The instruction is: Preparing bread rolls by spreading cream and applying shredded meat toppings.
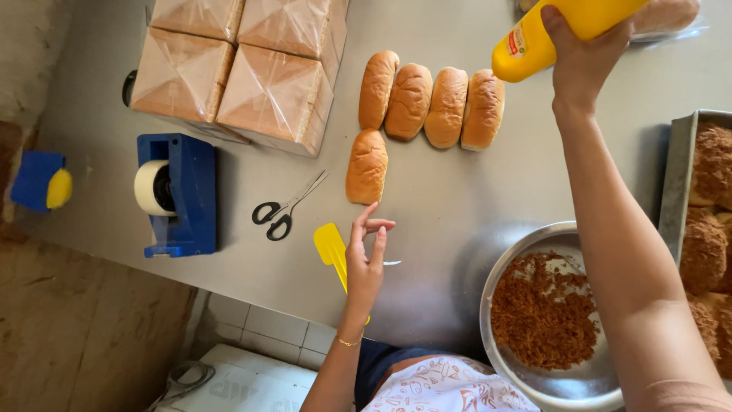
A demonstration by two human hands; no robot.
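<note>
A yellow squeeze bottle (549,34) with a red-and-white label is held tilted above the counter's (457,206) far side, its rounded end pointing down-left near a row of four bread rolls. A yellow spatula (331,248) lies flat on the counter, partly hidden beneath the left hand.

Steel worktable (457,198) w/ soft daylight sheen, brown worn floor (84,320) at left, white tiles (259,343) below edge

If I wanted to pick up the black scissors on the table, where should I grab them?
Probably by the black handle loops of the scissors. They lie flat on the metal table, loops toward the near edge, blades pointing away toward the wrapped bread. Come from above on the near side, fingers pinching the loops, clear of the sharp tips.
</note>
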